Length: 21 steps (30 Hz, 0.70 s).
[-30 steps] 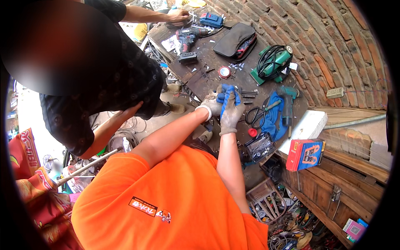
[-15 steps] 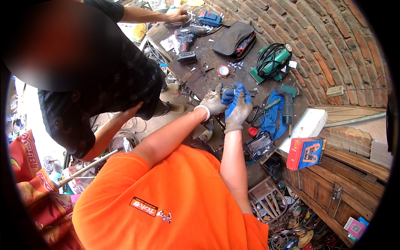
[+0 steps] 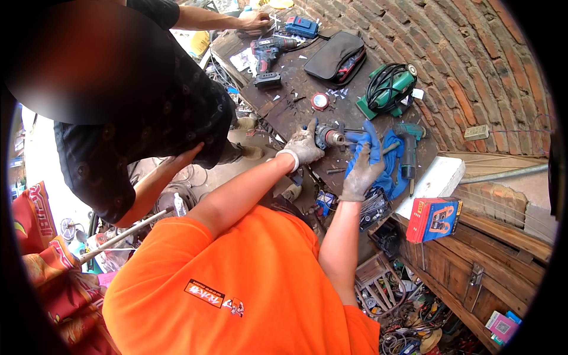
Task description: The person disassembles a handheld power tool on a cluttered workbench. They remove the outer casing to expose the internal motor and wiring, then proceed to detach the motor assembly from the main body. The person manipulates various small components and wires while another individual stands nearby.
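My left hand (image 3: 303, 148), in a grey-white work glove, is wrapped round a drill with a metal chuck (image 3: 335, 138) that points right. Its body is mostly hidden behind the glove. To the right of the chuck, apart from it, is my right hand (image 3: 362, 174) in a grey glove with blue fingers. Its fingers are raised and spread, and I see nothing held in them. Behind it lie a blue cloth (image 3: 390, 168) and a green and dark cordless drill (image 3: 408, 151). A tray of small metal parts (image 3: 374, 208) is partly covered by my right wrist.
A person in dark clothes (image 3: 154, 112) stands at the left, one hand (image 3: 254, 21) on the far table. On the table are another drill (image 3: 266, 54), a black case (image 3: 336, 58), a green corded power tool (image 3: 391, 89) and a red-white round container (image 3: 320, 101). A red-blue box (image 3: 435, 220) sits right.
My right hand has moved right and nearer, away from the chuck, and its fingers have spread. The chuck now shows clearly. My left hand keeps its hold on the drill.
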Available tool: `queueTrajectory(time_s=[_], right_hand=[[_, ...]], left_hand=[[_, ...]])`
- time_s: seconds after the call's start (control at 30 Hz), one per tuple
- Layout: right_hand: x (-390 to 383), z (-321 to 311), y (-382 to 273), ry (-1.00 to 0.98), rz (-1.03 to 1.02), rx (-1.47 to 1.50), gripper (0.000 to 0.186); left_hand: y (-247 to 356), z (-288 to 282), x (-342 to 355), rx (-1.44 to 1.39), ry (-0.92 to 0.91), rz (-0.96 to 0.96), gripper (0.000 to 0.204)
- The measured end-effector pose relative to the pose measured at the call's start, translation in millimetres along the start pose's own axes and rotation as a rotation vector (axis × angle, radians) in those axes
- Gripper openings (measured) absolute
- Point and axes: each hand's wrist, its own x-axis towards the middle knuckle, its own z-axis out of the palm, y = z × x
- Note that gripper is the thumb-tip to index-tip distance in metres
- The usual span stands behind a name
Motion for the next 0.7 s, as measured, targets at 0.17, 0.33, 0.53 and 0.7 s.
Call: queueTrajectory(time_s=[0.17,0.33,0.53,0.7], right_hand=[[31,-4,-20,-0.356,-0.296,-0.751,0.041],[40,27,-23,-0.820,-0.277,-1.364,0.033],[48,53,-1,-1.045,-0.440,-1.617,0.023],[39,59,11,-1.106,-0.475,-1.640,0.021]], left_hand=[[3,-2,-1,0.004,-0.021,0.019,0.109],[-2,7,5,0.003,0.017,0.038,0.095],[-40,34,35,0.160,-0.003,0.226,0.093],[-37,28,30,0.214,-0.034,0.337,0.086]])
